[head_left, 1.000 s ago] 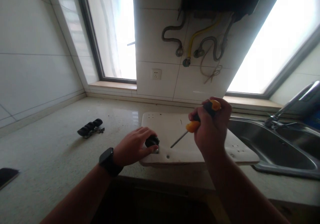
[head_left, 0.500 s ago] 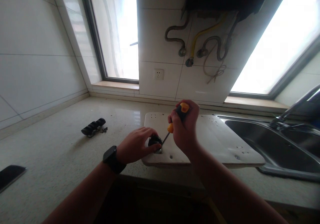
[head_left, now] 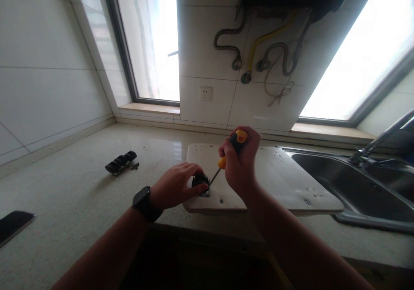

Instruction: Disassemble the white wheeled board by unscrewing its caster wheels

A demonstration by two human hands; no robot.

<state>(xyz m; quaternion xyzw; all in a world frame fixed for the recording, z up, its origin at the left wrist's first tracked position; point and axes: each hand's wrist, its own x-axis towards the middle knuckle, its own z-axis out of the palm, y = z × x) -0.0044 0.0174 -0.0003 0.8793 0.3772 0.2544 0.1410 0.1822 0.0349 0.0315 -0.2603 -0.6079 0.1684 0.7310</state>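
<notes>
My right hand (head_left: 241,158) is wrapped round the yellow and black handle of a screwdriver (head_left: 239,141). The shaft slants down to the left, and its tip meets the base of a black caster wheel (head_left: 200,181). That caster, with a metal plate under it, stands on the near left corner of a white board (head_left: 265,186). Fingers and thumb of my left hand (head_left: 176,184) close round the caster from the left. The screw under the tip is too small to make out.
More black casters (head_left: 121,162) lie in a row on the counter (head_left: 80,203), beside small metal bits (head_left: 135,166). A dark phone-like slab (head_left: 14,227) rests at far left. The board's right end overlaps a steel sink (head_left: 323,169) with a tap (head_left: 381,143).
The view has shifted slightly. My right hand and the screwdriver have moved a little up and right in view; my left hand keeps its hold on the caster.
</notes>
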